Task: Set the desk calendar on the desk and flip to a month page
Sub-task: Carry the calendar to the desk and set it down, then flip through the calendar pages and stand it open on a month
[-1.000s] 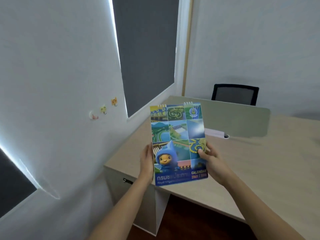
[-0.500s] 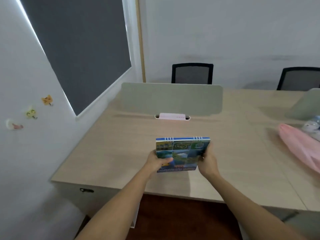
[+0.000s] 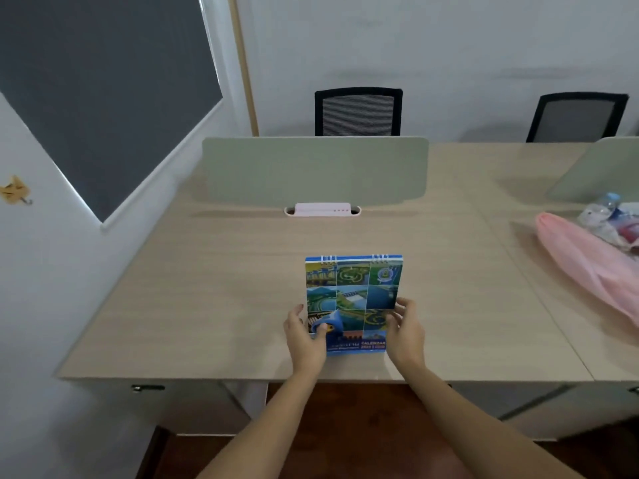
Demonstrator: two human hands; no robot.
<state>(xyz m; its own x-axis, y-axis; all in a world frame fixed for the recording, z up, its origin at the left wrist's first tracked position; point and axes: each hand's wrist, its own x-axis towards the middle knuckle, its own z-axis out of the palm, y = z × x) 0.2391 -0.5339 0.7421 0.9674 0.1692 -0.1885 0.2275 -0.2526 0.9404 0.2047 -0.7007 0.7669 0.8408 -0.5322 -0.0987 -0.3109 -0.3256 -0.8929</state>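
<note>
- My left hand (image 3: 304,340) and right hand (image 3: 406,335) flank the calendar (image 3: 354,295), near the front edge of the table (image 3: 214,299).
- Left of the calendar, bare tabletop runs out to the wall; I can pass there.
- Behind it, open surface reaches back to the pink tray (image 3: 323,209) and the green divider panel (image 3: 314,171), which block any reach past them.
- To my right, there is free room as far as the pink bag (image 3: 587,267) and the clutter beside it at the far right.
</note>
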